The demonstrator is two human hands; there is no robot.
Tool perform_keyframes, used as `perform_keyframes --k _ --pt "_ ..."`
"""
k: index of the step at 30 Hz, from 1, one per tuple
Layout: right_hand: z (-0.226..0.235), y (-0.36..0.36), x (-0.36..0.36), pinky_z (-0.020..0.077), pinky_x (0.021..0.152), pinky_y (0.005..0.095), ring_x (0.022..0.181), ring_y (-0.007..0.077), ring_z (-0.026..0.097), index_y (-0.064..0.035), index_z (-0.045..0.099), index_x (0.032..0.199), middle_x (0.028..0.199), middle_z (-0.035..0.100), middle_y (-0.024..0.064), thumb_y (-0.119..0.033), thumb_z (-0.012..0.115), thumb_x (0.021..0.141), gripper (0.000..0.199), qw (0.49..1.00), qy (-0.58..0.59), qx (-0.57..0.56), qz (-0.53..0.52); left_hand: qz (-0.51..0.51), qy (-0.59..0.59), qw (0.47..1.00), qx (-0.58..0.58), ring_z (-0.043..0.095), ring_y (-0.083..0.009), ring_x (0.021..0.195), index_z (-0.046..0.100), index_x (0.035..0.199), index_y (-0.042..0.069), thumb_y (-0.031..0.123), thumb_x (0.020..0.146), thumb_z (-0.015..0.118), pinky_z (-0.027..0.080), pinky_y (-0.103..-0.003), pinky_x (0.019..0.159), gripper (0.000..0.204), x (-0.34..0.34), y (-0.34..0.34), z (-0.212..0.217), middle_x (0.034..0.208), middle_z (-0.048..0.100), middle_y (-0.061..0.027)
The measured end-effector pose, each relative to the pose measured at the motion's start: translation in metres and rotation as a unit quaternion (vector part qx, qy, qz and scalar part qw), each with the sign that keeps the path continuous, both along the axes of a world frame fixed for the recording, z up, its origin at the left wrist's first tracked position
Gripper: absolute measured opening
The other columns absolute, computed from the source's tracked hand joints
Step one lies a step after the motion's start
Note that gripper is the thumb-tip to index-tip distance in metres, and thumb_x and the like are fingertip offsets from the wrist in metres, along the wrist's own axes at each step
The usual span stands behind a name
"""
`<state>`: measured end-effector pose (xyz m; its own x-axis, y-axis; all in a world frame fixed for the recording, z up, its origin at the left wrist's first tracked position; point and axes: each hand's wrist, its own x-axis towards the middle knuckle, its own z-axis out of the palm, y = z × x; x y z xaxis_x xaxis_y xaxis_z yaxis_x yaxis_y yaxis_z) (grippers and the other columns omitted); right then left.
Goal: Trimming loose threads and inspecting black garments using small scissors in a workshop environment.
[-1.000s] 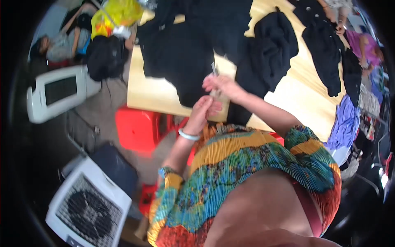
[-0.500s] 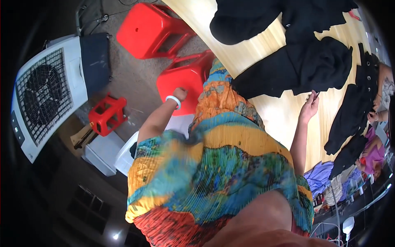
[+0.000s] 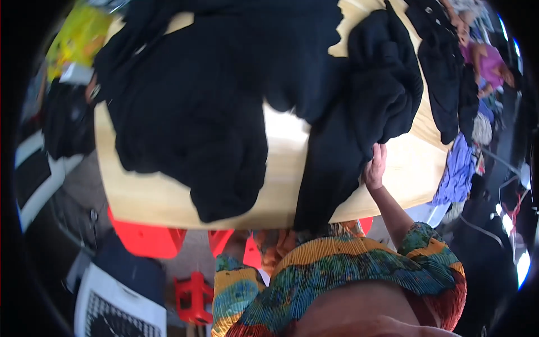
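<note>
A large black garment (image 3: 185,106) lies spread over the wooden table, with one long part (image 3: 331,163) reaching past the near edge and a bunched part (image 3: 387,84) at the right. My right hand (image 3: 377,167) is at the lower edge of that bunched part, fingers together and tips against the cloth. Whether something small is between them is hidden. My left sleeve (image 3: 236,281) shows below the table's near edge. The left hand itself is hidden there.
Pale wooden table (image 3: 146,196). Red stools (image 3: 149,238) stand under its near edge, a small red stool (image 3: 193,297) and a white fan unit (image 3: 118,303) lower left. Another black garment (image 3: 441,73) and purple cloth (image 3: 453,171) lie right. People sit far right; a yellow bag (image 3: 78,39) is far left.
My view has swung from the stools to the table. My left hand, earlier closed over a red stool, is out of sight. The small dark thing in my right fingers no longer shows.
</note>
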<state>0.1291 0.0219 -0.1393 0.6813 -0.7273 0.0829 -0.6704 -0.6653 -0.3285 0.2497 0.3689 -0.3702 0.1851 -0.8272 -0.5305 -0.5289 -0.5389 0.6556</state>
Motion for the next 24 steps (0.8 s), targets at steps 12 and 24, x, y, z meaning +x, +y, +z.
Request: perform_keyframes --k 12,24 --pt "-0.003 0.006 0.007 0.0394 0.071 0.0372 0.083 0.0365 0.047 0.0018 0.051 0.085 0.091 0.048 0.0219 0.0 0.045 0.073 0.014 0.999 -0.001 -0.049 -0.004 -0.008 0.172 0.985 0.012 0.045 -0.0285 0.107 0.047 0.114 0.005 0.028 0.083 0.041 0.037 -0.039 0.088 0.039 -0.019 -0.063 -0.088 0.115 0.049 -0.0148" --pt "0.004 0.001 -0.004 0.0335 0.093 0.0396 0.109 0.0374 0.042 0.001 0.052 0.102 0.116 0.043 0.022 0.006 0.046 0.065 0.038 0.997 -0.043 0.043 -0.05 -0.087 0.262 0.961 0.028 0.046 -0.0278 0.106 0.048 0.114 0.005 0.03 0.084 0.041 0.037 -0.038 0.087 0.04 -0.024 -0.166 -0.108 0.114 0.05 -0.0148"
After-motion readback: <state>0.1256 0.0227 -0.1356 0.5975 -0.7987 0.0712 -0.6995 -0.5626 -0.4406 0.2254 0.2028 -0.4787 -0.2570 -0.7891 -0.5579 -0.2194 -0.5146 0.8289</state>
